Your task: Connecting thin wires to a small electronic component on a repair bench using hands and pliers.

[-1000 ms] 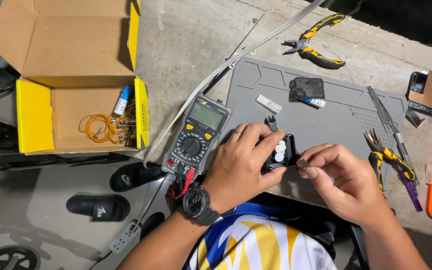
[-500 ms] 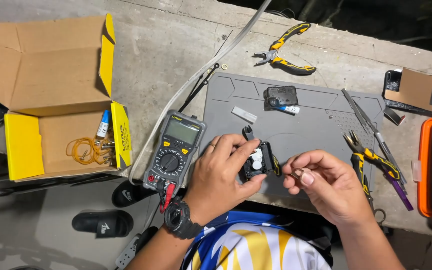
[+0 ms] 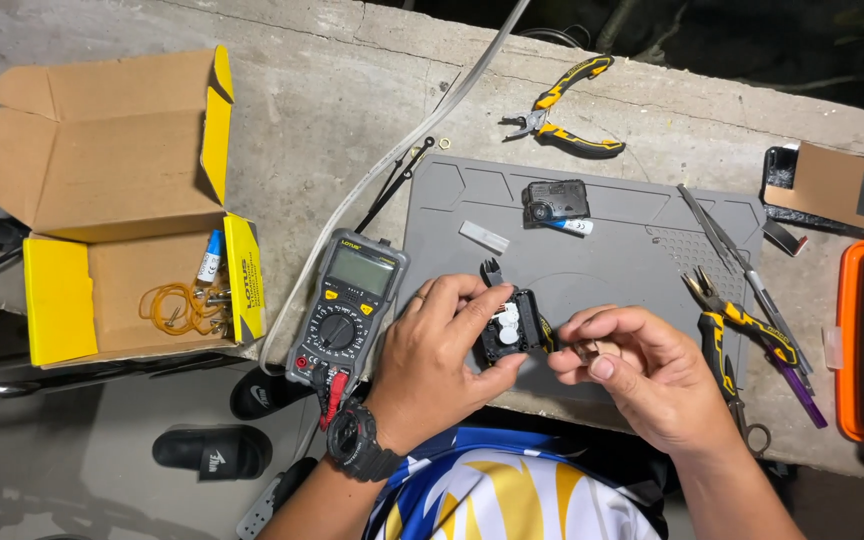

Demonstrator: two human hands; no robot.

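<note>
Midway through: the left hand (image 3: 442,350) grips an opened black module (image 3: 508,327) at the grey mat's (image 3: 642,250) near edge; the right hand (image 3: 642,370) pinches what may be a small part.

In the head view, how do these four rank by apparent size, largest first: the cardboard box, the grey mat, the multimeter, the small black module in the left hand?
1. grey mat
2. cardboard box, close to the mat, so unsure
3. multimeter
4. small black module, held by the left hand

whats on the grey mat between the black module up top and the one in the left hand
In the head view, mostly bare grey mat. Between the upper black module and the black module in the left hand nothing sits directly; a small white strip lies just left.
</note>
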